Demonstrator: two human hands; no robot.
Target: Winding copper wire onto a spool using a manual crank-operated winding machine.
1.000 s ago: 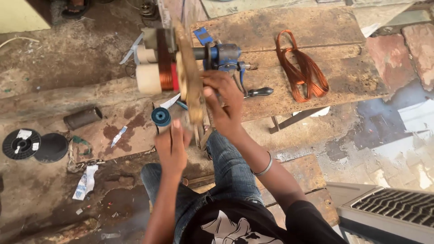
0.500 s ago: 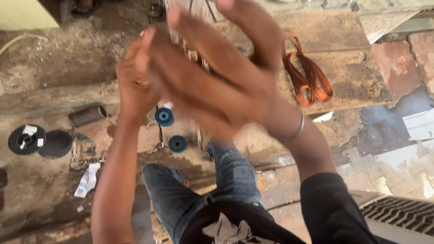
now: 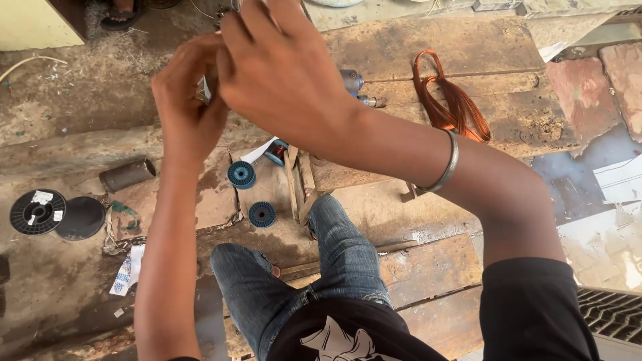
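Both my hands are raised close to the camera over a worn wooden bench. My left hand has its fingers curled, and a small pale thing shows between it and my right hand. My right hand lies across the left, with a metal bangle on its wrist. Together they hide the winding device on the bench, and only a grey metal part of it shows. Whether either hand grips anything is hidden. A coil of copper wire lies on the bench to the right.
Two blue spools and wooden strips lie below the bench by my knees. On the dirt floor to the left are a metal cylinder and black spools. A grey grille is at the lower right.
My hands have lifted from the winding device toward the camera and now cover it. The view has shifted slightly, and the blue spools appear lower in the frame.
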